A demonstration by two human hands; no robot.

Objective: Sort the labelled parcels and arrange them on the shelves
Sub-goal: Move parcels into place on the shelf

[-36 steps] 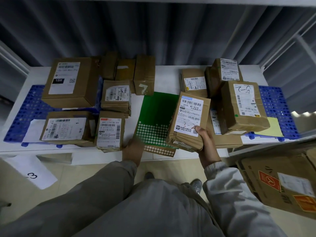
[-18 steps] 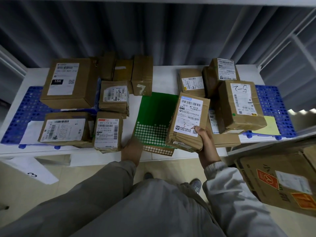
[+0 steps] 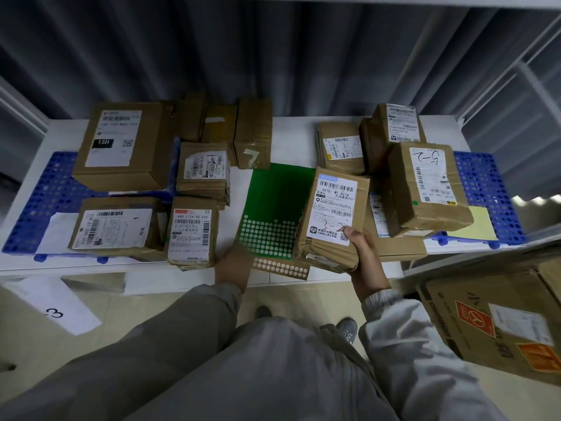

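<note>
Right hand (image 3: 362, 256) grips a brown parcel (image 3: 332, 220) by its near right corner, thumb curled onto the white label, which bears a handwritten "3-2"; the parcel is tilted, its near end raised off the white shelf (image 3: 291, 129), its far left edge over the green sheet (image 3: 274, 208). Left hand (image 3: 233, 264) lies at the near left corner of the green sheet, fingers on the sheet's edge; whether they pinch it or only rest there I cannot tell. The sheet lies flat in the middle of the shelf, white dots along its near part. Left of it: a large box (image 3: 121, 144) marked "15H" on a blue mat (image 3: 45, 196), a flat parcel (image 3: 117, 226) in front of it, a small parcel (image 3: 191, 230) just beside the left hand, another (image 3: 205, 171) behind that. Right of the held parcel: a box (image 3: 428, 186) marked "5-2" stacked on a flatter one, two more parcels behind. A big carton (image 3: 498, 323) with red labels stands low at right. A paper (image 3: 57, 302) marked "3" hangs at the front left.
</note>
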